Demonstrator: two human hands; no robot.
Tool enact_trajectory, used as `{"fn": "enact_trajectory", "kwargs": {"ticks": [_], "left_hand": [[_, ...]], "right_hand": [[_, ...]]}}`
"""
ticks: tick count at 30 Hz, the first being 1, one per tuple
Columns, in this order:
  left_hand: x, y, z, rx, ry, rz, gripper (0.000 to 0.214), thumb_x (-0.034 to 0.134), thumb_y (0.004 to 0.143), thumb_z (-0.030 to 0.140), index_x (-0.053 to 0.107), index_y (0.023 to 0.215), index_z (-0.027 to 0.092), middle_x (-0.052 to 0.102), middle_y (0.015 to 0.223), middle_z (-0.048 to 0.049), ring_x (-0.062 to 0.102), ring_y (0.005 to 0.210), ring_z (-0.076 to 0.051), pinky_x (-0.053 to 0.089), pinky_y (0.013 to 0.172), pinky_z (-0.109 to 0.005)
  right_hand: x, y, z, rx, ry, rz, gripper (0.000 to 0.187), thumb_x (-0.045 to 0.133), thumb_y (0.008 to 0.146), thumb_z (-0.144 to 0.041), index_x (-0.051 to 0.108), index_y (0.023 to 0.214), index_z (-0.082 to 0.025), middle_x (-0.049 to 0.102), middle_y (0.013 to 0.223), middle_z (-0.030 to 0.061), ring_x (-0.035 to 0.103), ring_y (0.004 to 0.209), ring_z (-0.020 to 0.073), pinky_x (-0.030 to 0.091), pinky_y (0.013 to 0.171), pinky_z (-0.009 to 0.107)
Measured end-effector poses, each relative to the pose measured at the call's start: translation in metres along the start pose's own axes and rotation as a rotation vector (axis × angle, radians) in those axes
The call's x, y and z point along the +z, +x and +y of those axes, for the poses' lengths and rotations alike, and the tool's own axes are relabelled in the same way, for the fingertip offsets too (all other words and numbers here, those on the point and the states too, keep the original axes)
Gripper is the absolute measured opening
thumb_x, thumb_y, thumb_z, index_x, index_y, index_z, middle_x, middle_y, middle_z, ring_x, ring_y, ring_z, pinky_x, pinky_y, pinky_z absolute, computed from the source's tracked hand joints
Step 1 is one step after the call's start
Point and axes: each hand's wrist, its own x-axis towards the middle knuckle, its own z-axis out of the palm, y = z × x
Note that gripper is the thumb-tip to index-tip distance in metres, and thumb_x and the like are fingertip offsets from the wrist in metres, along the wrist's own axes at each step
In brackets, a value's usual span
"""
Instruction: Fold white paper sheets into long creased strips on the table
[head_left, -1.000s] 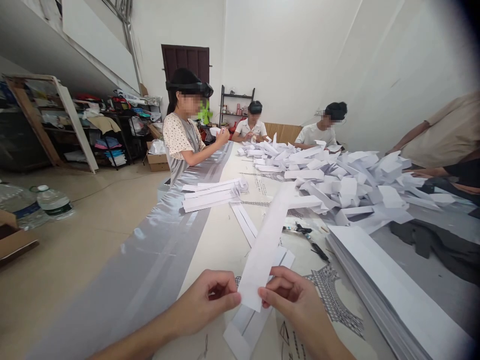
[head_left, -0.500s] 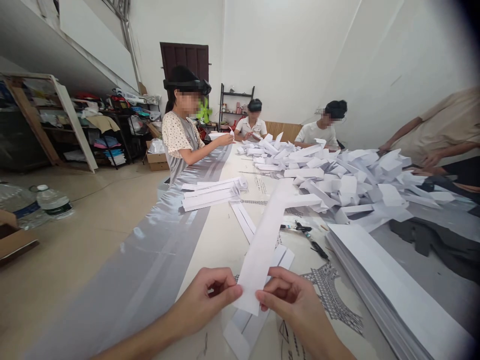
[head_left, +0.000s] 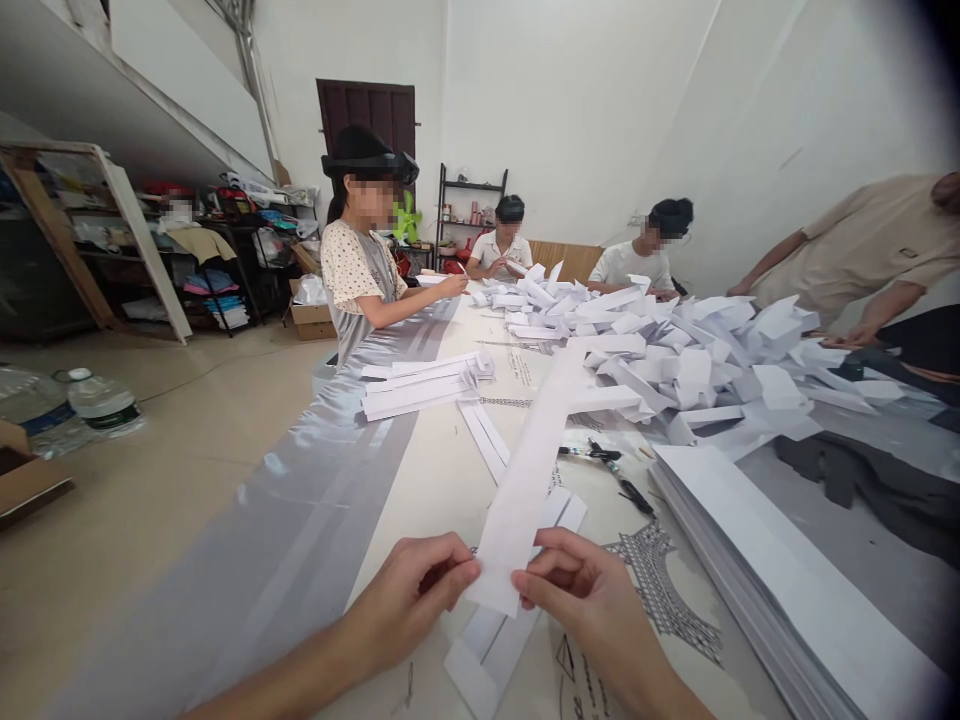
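Observation:
A long white paper strip [head_left: 525, 470] is held up over the table, its far end pointing away from me. My left hand [head_left: 420, 590] pinches the strip's near left edge between thumb and fingers. On the near right edge, my right hand [head_left: 581, 590] pinches it the same way. Beneath the strip lies a folded paper piece [head_left: 480, 660] with a dark line along it, partly hidden. Another narrow folded strip [head_left: 480, 435] rests farther off, and a small pile of folded strips [head_left: 420, 385] sits to its left.
A large heap of folded white papers [head_left: 697, 350] covers the table's far right. A tall stack of paper sheets [head_left: 780, 560] is at the right, with pens [head_left: 634, 490] beside it. Several people sit or stand around the table. Water bottles [head_left: 103, 402] stand on the floor at left.
The near end of the held strip has risen slightly; both hands keep their pinch. A co-worker at the left has lowered their hands a little, and the person at right has shifted.

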Motion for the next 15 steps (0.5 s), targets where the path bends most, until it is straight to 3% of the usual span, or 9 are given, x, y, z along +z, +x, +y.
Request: {"fn": "enact_trajectory", "kwargs": {"ticks": [10,15], "left_hand": [[-0.0013,-0.0008,0.0009,0.047,0.155,-0.003,0.039,0.042,0.108,0.044,0.049,0.079,0.019,0.040,0.067,0.0051,0.034,0.062,-0.012,0.026,0.059,-0.026],[-0.0005,-0.0017,0.0006,0.054,0.120,-0.023,0.038,0.042,0.108,0.045,0.049,0.080,0.020,0.041,0.068,0.0049,0.035,0.063,-0.012,0.027,0.059,-0.026]], "right_hand": [[0.0030,-0.0010,-0.0046,-0.012,-0.012,0.018,0.050,0.093,0.063,-0.051,0.069,0.093,-0.019,0.071,0.063,0.0011,0.067,0.062,0.0223,0.055,0.069,0.037],[0.0052,-0.0028,-0.0063,-0.036,-0.006,0.057,0.049,0.092,0.065,-0.050,0.069,0.095,-0.019,0.071,0.064,0.0006,0.065,0.061,0.0211,0.054,0.069,0.037]]}}
